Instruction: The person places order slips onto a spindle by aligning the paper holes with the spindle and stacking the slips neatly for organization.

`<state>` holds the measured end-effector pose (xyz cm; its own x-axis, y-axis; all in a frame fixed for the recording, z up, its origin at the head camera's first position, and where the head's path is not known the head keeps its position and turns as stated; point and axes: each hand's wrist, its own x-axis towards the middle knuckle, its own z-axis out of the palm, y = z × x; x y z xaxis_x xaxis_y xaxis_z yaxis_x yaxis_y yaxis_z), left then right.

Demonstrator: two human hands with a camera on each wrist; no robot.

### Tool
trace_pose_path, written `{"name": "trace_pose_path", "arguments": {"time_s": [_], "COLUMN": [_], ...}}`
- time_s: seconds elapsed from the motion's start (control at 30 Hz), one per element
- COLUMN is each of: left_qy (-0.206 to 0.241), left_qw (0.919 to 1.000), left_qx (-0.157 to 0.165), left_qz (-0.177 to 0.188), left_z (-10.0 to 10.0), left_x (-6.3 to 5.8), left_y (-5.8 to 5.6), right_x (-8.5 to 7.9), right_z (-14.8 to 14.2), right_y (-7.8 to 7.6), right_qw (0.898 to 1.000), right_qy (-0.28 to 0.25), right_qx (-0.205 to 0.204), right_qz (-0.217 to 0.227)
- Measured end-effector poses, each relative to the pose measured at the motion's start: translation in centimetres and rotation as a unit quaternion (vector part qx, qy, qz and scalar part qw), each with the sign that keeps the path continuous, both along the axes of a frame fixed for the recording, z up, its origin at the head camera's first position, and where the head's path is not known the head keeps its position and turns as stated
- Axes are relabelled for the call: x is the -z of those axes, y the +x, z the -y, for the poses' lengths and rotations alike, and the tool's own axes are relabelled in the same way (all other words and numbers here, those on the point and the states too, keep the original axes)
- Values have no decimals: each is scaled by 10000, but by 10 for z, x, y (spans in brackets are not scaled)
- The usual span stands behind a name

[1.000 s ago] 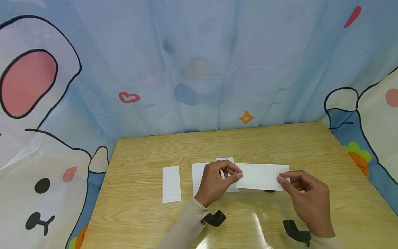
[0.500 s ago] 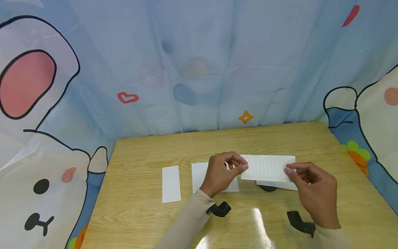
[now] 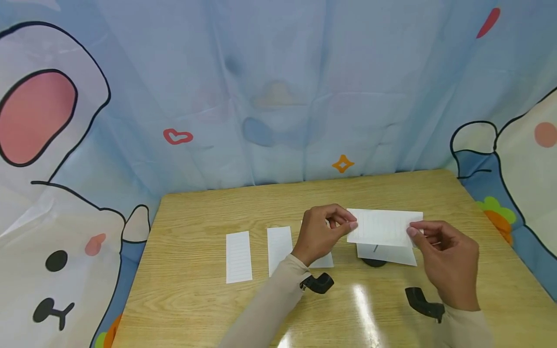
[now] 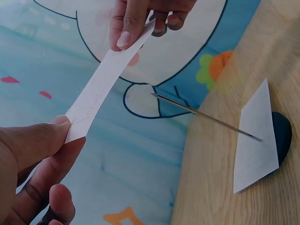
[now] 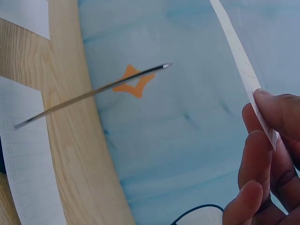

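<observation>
Between my two hands a lined white paper slip [image 3: 385,227] is stretched sideways. My left hand [image 3: 319,234] pinches its left end with thumb and fingers, and my right hand [image 3: 450,261] pinches the right end. Under it stands a bill spike with a round black base [image 3: 374,263]. Its thin metal rod [image 4: 206,116] rises to a pointed tip, apart from the held slip in the left wrist view. Another paper slip [image 4: 258,154] is pierced by the rod and lies low over the base.
Left of the spike on the wooden table [image 3: 191,299] lie a slip at the far left [image 3: 239,257], a second slip [image 3: 279,246], and a third slip [image 3: 323,261] partly hidden by my left hand. A printed curtain [image 3: 278,72] hangs behind the table.
Both hands have moved up and to the right with the held slip. The pierced slip and the spike's base, mostly covered before, now show more below it.
</observation>
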<state>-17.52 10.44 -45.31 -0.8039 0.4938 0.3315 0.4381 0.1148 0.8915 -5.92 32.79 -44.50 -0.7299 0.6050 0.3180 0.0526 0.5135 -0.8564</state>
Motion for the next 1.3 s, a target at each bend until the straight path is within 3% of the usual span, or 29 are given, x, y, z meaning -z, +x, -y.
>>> {"name": "trace_pose_path", "arguments": {"time_s": [0.53, 0.9, 1.3], "left_qy": [-85, 57, 130], "left_qw": [9995, 9980, 9955], "left_qx": [159, 263, 194], "left_qz": [275, 576, 914], "left_z": [-29, -48, -54], "left_x": [10, 15, 24], "left_y": [-7, -13, -14], "right_x": [5, 9, 21], "right_z": [-21, -33, -38], "right_y": [-3, -7, -12], "right_qw": [9968, 9935, 9863], "right_qy": [-354, -281, -406], "right_qx": [509, 671, 727], "right_qz": [499, 879, 1424]}}
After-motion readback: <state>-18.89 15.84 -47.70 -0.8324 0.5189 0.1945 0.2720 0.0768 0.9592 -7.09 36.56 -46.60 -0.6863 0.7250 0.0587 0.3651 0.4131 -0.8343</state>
